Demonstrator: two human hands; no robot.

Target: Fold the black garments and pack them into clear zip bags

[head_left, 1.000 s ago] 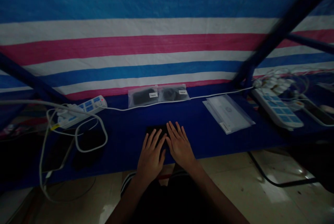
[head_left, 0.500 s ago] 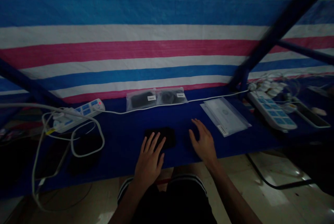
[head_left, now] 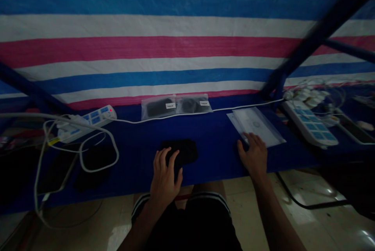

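A flat black rectangular piece [head_left: 187, 151] is lying at the centre of the near half of the blue surface [head_left: 216, 137]; its exact type is too dark to identify. The left hand [head_left: 164, 178] is approaching it from 7 o'clock, with the fingers spread and slightly bent, the tips overlapping the near-left edge. These fingers are not gripping anything.

Between 2 and 3 o'clock from the black piece, overlapping frosted plastic sleeves [head_left: 260, 120] are lying flat. The right hand [head_left: 254, 157] is sitting at their 6 o'clock edge. Its fingers are bending over the nearest sleeve, with the thumb standing apart; whether they are gripping the plastic cannot be told.

At 12 o'clock from the black piece, two clear bags [head_left: 195, 104] with black contents and white labels are lying side by side. A white cable [head_left: 243, 107] is running along their near edge.

Between 9 and 10 o'clock, a white power strip [head_left: 93, 120] is showing a lit red indicator. Below it, a loop of white cord [head_left: 117, 153] is curving over a dark item, and a smartphone [head_left: 57, 175] is lying farther left.

At 3 o'clock from the sleeves, a second power strip [head_left: 313, 124] is resting beside white adapters [head_left: 310, 97]. A striped sheet [head_left: 187, 48] is hanging behind everything.
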